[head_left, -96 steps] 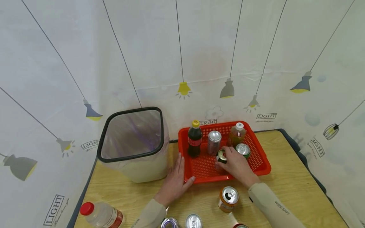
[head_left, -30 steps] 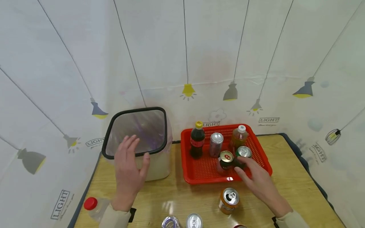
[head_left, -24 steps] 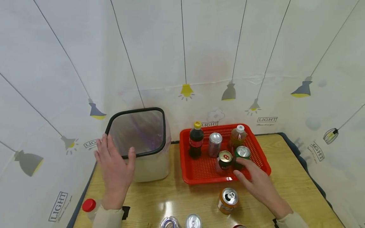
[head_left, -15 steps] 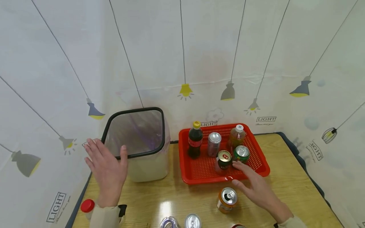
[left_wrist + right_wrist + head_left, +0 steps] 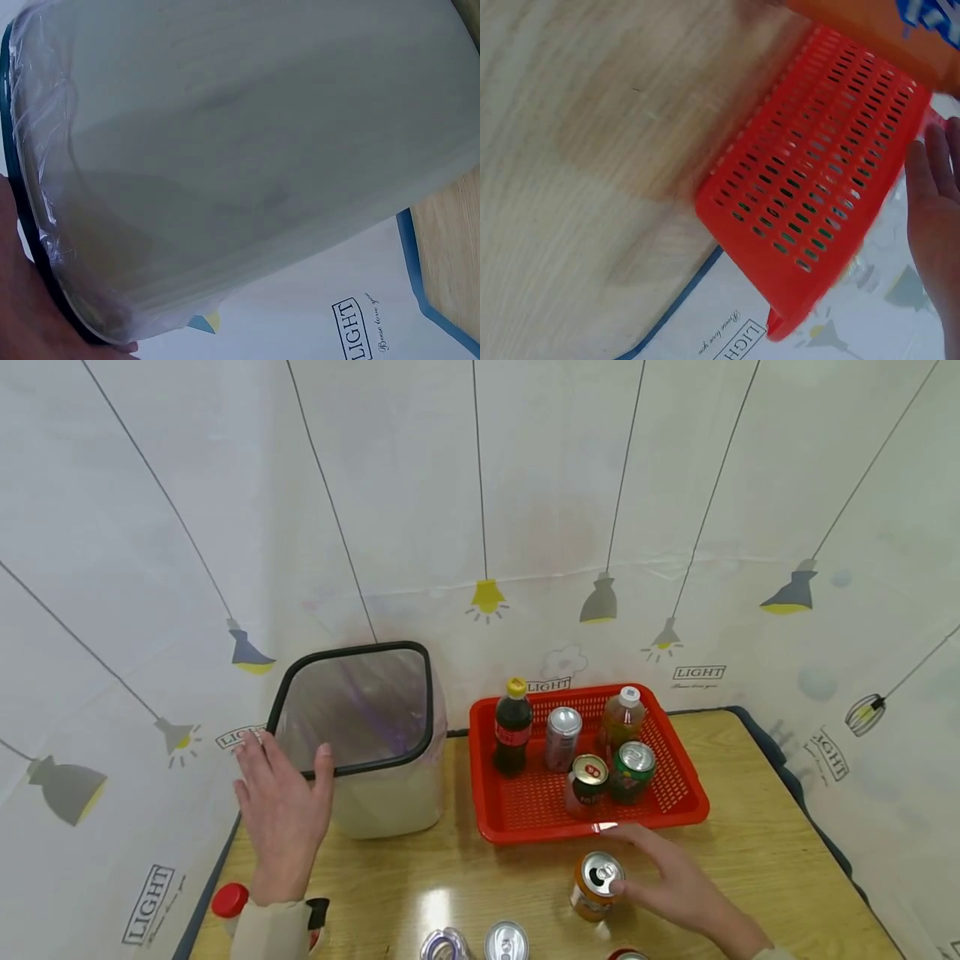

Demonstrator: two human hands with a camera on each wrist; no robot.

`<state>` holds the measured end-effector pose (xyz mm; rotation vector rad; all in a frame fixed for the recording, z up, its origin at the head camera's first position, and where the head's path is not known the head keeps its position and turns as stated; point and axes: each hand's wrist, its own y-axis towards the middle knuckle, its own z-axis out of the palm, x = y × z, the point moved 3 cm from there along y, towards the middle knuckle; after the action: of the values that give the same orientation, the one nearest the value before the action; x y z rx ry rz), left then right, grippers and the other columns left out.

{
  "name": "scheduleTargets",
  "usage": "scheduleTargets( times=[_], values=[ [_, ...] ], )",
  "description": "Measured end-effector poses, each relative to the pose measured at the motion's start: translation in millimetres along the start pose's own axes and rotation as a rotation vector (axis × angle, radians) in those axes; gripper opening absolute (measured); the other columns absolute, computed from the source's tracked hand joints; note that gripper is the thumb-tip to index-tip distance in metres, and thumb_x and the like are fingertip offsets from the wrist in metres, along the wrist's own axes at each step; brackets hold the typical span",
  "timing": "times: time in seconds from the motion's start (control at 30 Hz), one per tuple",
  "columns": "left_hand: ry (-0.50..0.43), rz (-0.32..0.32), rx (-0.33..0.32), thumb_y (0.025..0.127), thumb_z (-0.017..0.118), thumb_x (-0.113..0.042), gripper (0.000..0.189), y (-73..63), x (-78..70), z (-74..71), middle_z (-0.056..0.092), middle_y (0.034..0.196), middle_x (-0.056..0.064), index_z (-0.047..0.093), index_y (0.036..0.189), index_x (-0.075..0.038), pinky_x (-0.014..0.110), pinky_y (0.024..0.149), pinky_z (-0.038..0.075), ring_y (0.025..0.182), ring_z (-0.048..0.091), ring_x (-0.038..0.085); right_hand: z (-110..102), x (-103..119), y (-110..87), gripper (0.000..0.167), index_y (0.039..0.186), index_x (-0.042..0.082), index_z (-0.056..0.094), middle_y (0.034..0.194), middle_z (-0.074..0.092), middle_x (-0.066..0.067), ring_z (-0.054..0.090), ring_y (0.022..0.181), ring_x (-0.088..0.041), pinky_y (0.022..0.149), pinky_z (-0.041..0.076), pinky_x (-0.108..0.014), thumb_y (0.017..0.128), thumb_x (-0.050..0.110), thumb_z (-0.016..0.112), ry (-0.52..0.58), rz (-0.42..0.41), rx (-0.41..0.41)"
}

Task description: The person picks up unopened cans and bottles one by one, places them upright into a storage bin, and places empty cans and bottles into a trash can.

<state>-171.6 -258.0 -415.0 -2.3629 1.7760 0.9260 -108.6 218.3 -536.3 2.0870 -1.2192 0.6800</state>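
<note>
My left hand (image 5: 283, 814) is at the near left corner of the bin (image 5: 390, 806), its fingers extended along the black rim (image 5: 28, 225); whether it presses on the rim I cannot tell. Beside the orange can (image 5: 596, 885), my right hand (image 5: 675, 881) is spread, thumb by the can's lid and fingers beyond it, with no clear grip. In the right wrist view, part of that can (image 5: 889, 34) shows at the top. The red basket (image 5: 517, 835) holds a dark can (image 5: 587, 785), a green can (image 5: 632, 772), a silver can (image 5: 562, 739) and two bottles, one a cola bottle (image 5: 513, 735).
Along the table's near side stand a silver can (image 5: 507, 943), a purple-ringed item (image 5: 445, 946) and a partly cut-off red can (image 5: 627, 954). A red-capped bottle (image 5: 229, 902) is at the left, mostly behind my left arm. A lamp-print sheet (image 5: 480, 485) hangs behind.
My right hand has let go of the dark can in the basket and drawn back towards me to the orange can. The left hand has gone from the basket's side to the bin.
</note>
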Motion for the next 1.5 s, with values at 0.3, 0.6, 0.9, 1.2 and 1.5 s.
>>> scheduleTargets(
  times=[0.3, 0.6, 0.9, 1.2, 1.5],
  values=[
    [-0.006, -0.011, 0.064, 0.105, 0.036, -0.06, 0.093, 2.0, -0.2, -2.3, 0.007, 0.169, 0.029, 0.011, 0.161, 0.011, 0.07, 0.119, 0.012, 0.156, 0.006, 0.046, 30, -13, 0.1, 0.079, 0.143, 0.012, 0.057, 0.138, 0.064, -0.001, 0.063, 0.122, -0.021, 0.096, 0.055, -0.045, 0.082, 0.055, 0.083, -0.06, 0.052, 0.18],
    [0.007, 0.003, 0.04, 0.106, 0.037, -0.059, 0.093, 1.8, 0.0, -1.3, 0.009, 0.168, 0.03, 0.012, 0.16, 0.012, 0.068, 0.12, 0.013, 0.156, 0.008, 0.047, 37, -16, 3.3, 0.073, 0.138, 0.01, 0.057, 0.122, 0.066, 0.006, 0.063, 0.104, -0.006, 0.088, 0.056, -0.033, 0.083, 0.05, 0.085, 0.04, 0.152, 0.236],
    [0.01, 0.004, 0.042, 0.106, 0.036, -0.059, 0.092, 0.9, -1.2, -2.6, 0.008, 0.168, 0.031, 0.011, 0.16, 0.012, 0.068, 0.12, 0.013, 0.156, 0.008, 0.047, 4, 11, 15.4, 0.069, 0.136, 0.009, 0.055, 0.122, 0.067, 0.001, 0.065, 0.101, -0.005, 0.082, 0.058, -0.028, 0.084, 0.041, 0.087, 0.039, -0.001, 0.118],
    [0.011, 0.002, 0.053, 0.106, 0.036, -0.059, 0.093, 0.3, -1.1, -2.1, 0.007, 0.169, 0.031, 0.01, 0.16, 0.012, 0.067, 0.121, 0.013, 0.156, 0.007, 0.047, -34, 54, 40.9, 0.067, 0.133, 0.011, 0.056, 0.12, 0.069, -0.001, 0.067, 0.096, -0.007, 0.076, 0.06, -0.029, 0.077, 0.019, 0.093, 0.016, -0.129, -0.061],
    [0.018, -0.017, 0.072, 0.106, 0.036, -0.059, 0.093, 0.8, 0.0, -1.5, 0.004, 0.169, 0.029, 0.007, 0.161, 0.01, 0.065, 0.122, 0.012, 0.156, 0.004, 0.046, -61, 118, 97.1, 0.074, 0.139, 0.012, 0.052, 0.128, 0.066, -0.001, 0.068, 0.1, -0.014, 0.078, 0.061, -0.029, 0.076, 0.014, 0.092, 0.036, -0.256, -0.137]
  ],
)
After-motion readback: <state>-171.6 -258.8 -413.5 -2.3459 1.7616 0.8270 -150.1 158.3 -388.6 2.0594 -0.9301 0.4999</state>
